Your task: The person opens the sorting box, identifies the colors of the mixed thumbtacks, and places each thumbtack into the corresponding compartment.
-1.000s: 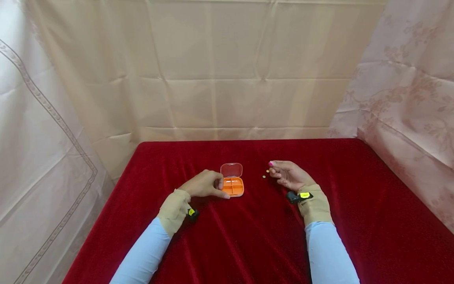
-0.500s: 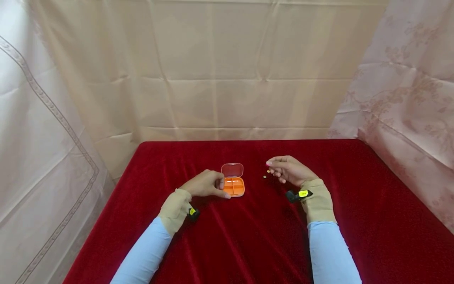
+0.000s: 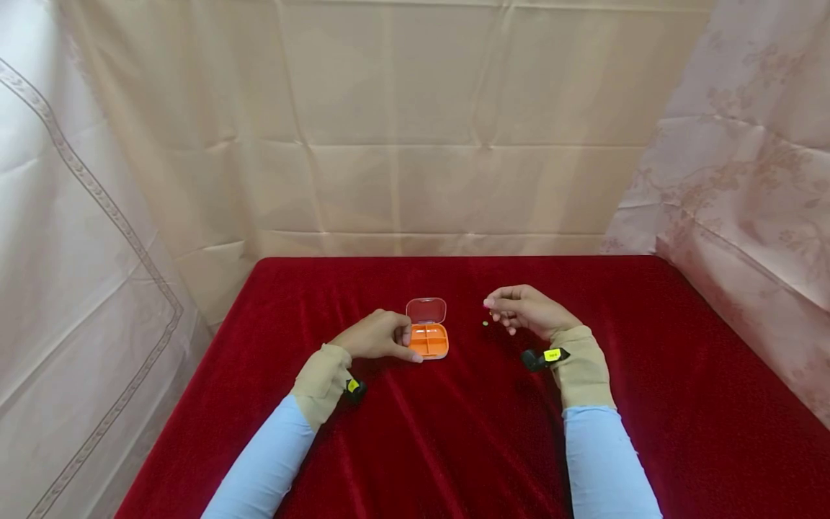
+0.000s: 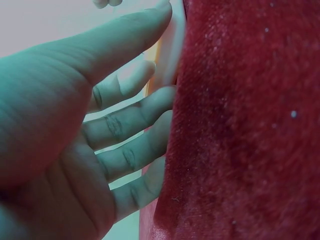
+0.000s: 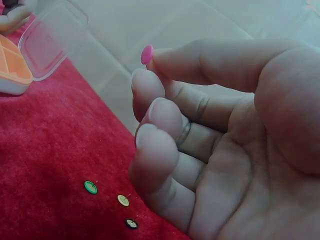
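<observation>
Grips with the left hand (image 3: 372, 336) the left side of a lid-up, four-section orange plastic pillbox (image 3: 436, 345) on the dark-red velvety tablecloth (image 3: 415, 432), presumably light and stiff, best steadied by its base, not the clear lid (image 3: 426, 311). Rightward, past a round green thumbtack (image 5: 90, 187), yellow thumbtack (image 5: 123, 200) and black thumbtack (image 5: 131, 223), pinches aloft in the right hand (image 3: 528, 312) a flat-headed pink thumbtack (image 5: 147, 54), probably light, hard, sharp, safest by its rim.
</observation>
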### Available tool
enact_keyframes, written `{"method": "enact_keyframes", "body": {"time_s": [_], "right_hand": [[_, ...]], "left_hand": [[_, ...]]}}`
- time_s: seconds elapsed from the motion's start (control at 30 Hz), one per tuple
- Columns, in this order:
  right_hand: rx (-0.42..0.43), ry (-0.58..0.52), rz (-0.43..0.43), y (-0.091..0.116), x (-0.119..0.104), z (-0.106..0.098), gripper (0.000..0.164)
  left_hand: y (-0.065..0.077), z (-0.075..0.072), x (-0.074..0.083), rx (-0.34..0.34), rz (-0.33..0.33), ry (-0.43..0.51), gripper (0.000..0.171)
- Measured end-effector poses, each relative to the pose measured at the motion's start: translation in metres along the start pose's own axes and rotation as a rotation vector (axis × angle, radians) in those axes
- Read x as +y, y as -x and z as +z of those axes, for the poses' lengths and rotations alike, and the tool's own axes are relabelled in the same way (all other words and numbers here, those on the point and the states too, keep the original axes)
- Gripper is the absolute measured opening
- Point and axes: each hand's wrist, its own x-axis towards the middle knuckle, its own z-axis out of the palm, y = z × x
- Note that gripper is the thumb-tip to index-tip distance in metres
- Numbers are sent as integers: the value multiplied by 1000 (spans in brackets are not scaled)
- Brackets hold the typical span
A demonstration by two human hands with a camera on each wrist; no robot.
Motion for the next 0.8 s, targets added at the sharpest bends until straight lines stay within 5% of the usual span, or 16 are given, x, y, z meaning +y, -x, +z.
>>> {"method": "enact_keyframes", "body": {"time_s": [0.47,0.8], "right_hand": [[6,40,-4,-2,0,4,44],[-1,36,-11,-2,0,5,36]], "left_hand": [[-1,-2,1,24,10,-70,38],[-2,0,-1,45,-12,-39,40]]}}
